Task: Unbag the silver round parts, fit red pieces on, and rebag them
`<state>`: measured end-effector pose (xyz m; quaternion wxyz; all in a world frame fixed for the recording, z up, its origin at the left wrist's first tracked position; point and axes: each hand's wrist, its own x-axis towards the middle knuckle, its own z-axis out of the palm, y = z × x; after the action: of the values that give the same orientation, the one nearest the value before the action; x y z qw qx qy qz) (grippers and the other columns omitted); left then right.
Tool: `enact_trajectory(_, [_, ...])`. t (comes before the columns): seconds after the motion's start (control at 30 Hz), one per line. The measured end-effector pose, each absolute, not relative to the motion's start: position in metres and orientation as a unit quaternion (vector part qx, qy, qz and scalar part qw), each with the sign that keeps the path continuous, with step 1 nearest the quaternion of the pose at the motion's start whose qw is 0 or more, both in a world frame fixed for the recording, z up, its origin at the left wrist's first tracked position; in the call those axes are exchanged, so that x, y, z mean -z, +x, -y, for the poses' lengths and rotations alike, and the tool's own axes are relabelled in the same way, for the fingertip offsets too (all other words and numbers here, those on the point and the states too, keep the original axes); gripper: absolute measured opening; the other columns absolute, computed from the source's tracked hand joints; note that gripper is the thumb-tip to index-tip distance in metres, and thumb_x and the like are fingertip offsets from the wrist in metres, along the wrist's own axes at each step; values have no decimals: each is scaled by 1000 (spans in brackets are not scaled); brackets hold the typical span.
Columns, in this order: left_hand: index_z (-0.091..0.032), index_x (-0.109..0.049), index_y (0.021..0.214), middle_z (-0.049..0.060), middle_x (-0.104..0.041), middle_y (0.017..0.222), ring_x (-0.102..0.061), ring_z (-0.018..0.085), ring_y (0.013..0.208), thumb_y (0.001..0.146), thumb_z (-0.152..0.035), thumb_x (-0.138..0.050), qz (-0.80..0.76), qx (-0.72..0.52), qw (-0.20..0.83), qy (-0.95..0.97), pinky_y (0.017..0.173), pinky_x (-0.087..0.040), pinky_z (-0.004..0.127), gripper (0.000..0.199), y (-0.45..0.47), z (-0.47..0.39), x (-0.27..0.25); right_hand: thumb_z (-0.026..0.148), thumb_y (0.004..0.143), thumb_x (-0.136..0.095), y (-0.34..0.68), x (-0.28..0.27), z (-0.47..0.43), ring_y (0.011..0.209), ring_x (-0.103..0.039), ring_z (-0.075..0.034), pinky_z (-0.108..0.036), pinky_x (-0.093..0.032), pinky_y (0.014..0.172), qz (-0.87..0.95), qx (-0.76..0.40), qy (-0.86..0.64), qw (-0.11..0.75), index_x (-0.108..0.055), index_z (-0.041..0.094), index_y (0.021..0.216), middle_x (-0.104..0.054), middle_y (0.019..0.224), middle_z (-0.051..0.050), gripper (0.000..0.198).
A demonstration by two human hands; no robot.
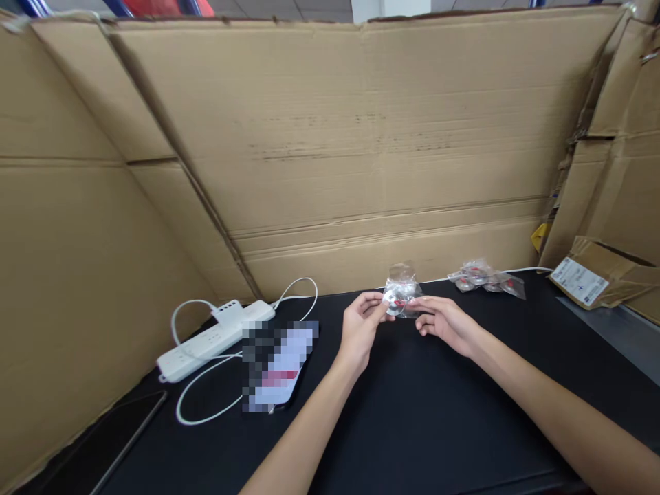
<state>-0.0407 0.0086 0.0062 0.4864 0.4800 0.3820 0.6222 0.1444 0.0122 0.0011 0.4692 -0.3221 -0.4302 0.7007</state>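
Note:
A small round white piece [390, 302] with a red mark or strip sits between the fingers of my left hand [361, 324], which is closed on it. From the other side, my right hand [447, 324] brings its fingertips against the red part, its lower fingers curled. What the right fingertips pinch is too small to make out. A clear plastic bag [403, 273] surrounds or lies just behind the piece; I cannot tell which. Both hands are above the black tabletop, near its back edge.
Several clear-bagged pieces [485, 276] with red parts lie at the back right. An opened cardboard box [613, 275] stands farther right. A white power strip [216, 340], a cable [180, 405] and a blurred phone-like slab [289, 364] lie left. Cardboard walls [330, 137] enclose the table.

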Motion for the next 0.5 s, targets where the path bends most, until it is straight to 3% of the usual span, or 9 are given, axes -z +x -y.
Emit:
enact_trajectory(0.13, [-14, -64, 84, 3, -64, 81, -61, 13, 70, 69, -29, -78, -375, -626, 480, 487, 62, -54, 25, 26, -41, -6, -11, 26, 81, -68, 138, 2, -10, 67, -61, -11, -26, -49, 63, 386, -751, -300, 444, -68, 17, 97, -68, 109, -10, 19])
enact_trajectory(0.5, [-14, -65, 89, 4, -66, 79, -63, 15, 72, 67, -29, -78, -350, -603, 533, 480, 71, -55, 30, 30, -39, 0, -18, 19, 77, -71, 135, 13, -13, 65, -57, -11, -26, -46, 64, 308, -786, -279, 457, -66, 14, 86, -67, 84, -6, 12])
